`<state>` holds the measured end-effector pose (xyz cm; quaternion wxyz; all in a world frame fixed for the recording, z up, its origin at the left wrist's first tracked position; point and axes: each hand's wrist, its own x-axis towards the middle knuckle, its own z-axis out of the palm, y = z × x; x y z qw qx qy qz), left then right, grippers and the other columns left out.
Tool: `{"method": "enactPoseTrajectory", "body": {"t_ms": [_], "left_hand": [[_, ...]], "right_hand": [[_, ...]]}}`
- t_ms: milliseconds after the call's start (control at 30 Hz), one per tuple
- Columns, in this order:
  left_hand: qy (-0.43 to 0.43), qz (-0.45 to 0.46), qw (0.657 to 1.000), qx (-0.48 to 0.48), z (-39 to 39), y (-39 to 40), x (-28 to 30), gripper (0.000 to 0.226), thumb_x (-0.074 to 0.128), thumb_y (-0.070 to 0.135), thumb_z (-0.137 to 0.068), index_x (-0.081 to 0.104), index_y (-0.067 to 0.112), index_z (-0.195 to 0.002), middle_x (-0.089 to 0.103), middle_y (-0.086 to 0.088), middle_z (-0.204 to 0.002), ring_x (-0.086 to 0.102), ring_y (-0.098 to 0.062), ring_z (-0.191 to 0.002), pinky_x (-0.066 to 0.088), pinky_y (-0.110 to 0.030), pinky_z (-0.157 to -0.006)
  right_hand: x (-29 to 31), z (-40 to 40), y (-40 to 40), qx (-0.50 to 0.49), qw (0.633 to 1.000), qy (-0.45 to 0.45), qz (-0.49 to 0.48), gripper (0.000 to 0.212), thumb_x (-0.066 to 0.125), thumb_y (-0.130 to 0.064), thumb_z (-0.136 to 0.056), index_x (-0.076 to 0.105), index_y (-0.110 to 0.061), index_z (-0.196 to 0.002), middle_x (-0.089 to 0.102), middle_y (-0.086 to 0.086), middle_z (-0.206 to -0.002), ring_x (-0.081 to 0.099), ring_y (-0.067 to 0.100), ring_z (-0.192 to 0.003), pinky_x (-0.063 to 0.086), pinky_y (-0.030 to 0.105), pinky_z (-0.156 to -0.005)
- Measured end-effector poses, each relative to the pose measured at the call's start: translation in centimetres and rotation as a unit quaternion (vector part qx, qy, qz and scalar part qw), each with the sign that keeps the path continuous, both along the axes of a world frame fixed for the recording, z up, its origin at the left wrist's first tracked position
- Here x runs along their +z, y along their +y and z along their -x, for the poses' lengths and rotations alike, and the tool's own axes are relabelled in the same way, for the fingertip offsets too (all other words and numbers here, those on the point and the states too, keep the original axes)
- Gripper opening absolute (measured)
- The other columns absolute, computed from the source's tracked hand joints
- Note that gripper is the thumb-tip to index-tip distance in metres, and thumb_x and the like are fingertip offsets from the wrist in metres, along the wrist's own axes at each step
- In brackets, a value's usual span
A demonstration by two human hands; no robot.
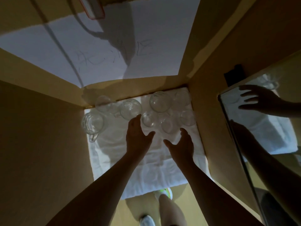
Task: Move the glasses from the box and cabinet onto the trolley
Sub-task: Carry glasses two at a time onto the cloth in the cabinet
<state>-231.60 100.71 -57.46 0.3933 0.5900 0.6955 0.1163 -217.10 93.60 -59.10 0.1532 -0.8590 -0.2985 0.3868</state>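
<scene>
Both hands reach down into a tall cardboard box [42, 144] whose floor is lined with a white cloth [130, 168]; the left hand [138, 136] is spread with straight fingers, its fingertips near a clear glass [130, 108] but gripping nothing; the right hand [180, 144] is likewise open, thumb out, holding nothing, its fingertips just beside another glass [168, 126]; the glasses stand clustered at the far end of the cloth, including a handled jug [92, 123] at the far left and a wide bowl-shaped glass [160, 101] at the back; a mirrored panel [260, 128] on the right reflects a hand and arm; white paper [146, 30] covers the far flap.
</scene>
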Motion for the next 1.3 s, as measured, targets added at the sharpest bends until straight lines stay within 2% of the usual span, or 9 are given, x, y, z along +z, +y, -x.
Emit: {"method": "enactPoseTrajectory", "body": {"t_ms": [167,300,467,600,800,933,1133,1233,1300], "left_hand": [[0.022,-0.050,0.998,-0.043,-0.3,1.5,-2.6,0.098,0.094,0.026,-0.066,0.042,0.013,-0.148,0.049,-0.010,-0.144,0.048,-0.024,-0.131,0.039,-0.027,-0.096],[0.027,-0.058,0.996,-0.057,-0.5,1.9,-3.9,0.099,0.095,0.026,-0.065,0.042,0.018,-0.149,0.047,-0.009,-0.146,0.047,-0.027,-0.133,0.042,-0.035,-0.101],[0.028,-0.087,0.995,-0.038,-1.0,1.8,-3.7,0.081,0.092,0.028,-0.066,0.054,0.019,-0.136,0.054,-0.005,-0.136,0.055,-0.026,-0.123,0.051,-0.039,-0.094],[0.024,-0.099,0.994,-0.024,-0.3,0.8,-2.8,0.073,0.092,0.029,-0.066,0.056,0.021,-0.130,0.058,-0.001,-0.131,0.058,-0.020,-0.117,0.055,-0.040,-0.091],[0.014,-0.129,0.991,-0.017,1.6,-1.5,0.3,0.074,0.098,0.020,-0.051,0.062,0.020,-0.116,0.067,0.003,-0.109,0.064,-0.018,-0.100,0.042,-0.025,-0.080],[0.012,-0.159,0.987,-0.014,3.2,-3.3,3.8,0.065,0.098,0.021,-0.047,0.064,0.022,-0.104,0.072,0.008,-0.091,0.058,-0.003,-0.082,0.029,-0.002,-0.069],[-0.009,-0.147,0.989,-0.001,5.3,-5.8,9.3,0.071,0.098,0.031,-0.054,0.066,0.019,-0.117,0.072,0.003,-0.109,0.067,-0.020,-0.101,0.053,-0.039,-0.087],[-0.023,-0.171,0.985,0.017,6.2,-6.9,13.1,0.072,0.097,0.033,-0.054,0.066,0.021,-0.118,0.071,0.006,-0.112,0.065,-0.018,-0.103,0.052,-0.036,-0.089],[-0.056,-0.164,0.984,0.043,6.7,-7.4,16.3,0.066,0.095,0.037,-0.053,0.065,0.031,-0.112,0.067,0.017,-0.106,0.064,-0.012,-0.099,0.050,-0.030,-0.084]], "right_hand": [[-2.7,1.0,1.7,-0.063,0.997,0.011,-0.036,0.103,0.089,-0.042,-0.074,0.034,-0.012,-0.155,0.045,0.011,-0.154,0.044,0.028,-0.141,0.037,0.039,-0.113],[-4.3,1.9,1.6,-0.097,0.992,-0.009,-0.075,0.100,0.087,-0.050,-0.072,0.036,-0.021,-0.152,0.051,0.001,-0.149,0.047,0.022,-0.138,0.038,0.031,-0.105],[-4.7,2.3,1.6,-0.113,0.989,-0.014,-0.090,0.099,0.086,-0.056,-0.070,0.036,-0.030,-0.151,0.055,-0.003,-0.146,0.052,0.021,-0.133,0.049,0.043,-0.105],[-4.2,2.4,1.5,-0.116,0.985,-0.022,-0.123,0.085,0.090,-0.046,-0.068,0.048,-0.033,-0.140,0.064,-0.009,-0.132,0.059,0.017,-0.121,0.052,0.040,-0.097],[-1.9,2.1,-0.4,-0.090,0.987,-0.029,-0.128,0.084,0.091,-0.043,-0.066,0.053,-0.026,-0.139,0.067,-0.002,-0.127,0.063,0.021,-0.117,0.052,0.040,-0.095],[0.8,2.2,-2.0,-0.062,0.989,-0.037,-0.128,0.086,0.090,-0.046,-0.067,0.052,-0.023,-0.141,0.066,0.002,-0.128,0.063,0.023,-0.116,0.051,0.037,-0.093],[6.5,2.9,-3.6,-0.062,0.978,-0.010,-0.198,0.078,0.092,-0.042,-0.065,0.058,-0.027,-0.133,0.068,-0.003,-0.118,0.064,0.020,-0.108,0.053,0.038,-0.092],[10.5,3.2,-4.4,-0.045,0.968,-0.004,-0.247,0.079,0.094,-0.038,-0.064,0.059,-0.021,-0.133,0.066,0.001,-0.117,0.062,0.023,-0.109,0.053,0.044,-0.094],[13.2,3.3,-5.0,-0.023,0.960,-0.006,-0.280,0.079,0.095,-0.033,-0.064,0.058,-0.016,-0.131,0.064,0.004,-0.119,0.059,0.026,-0.113,0.050,0.045,-0.098]]}}
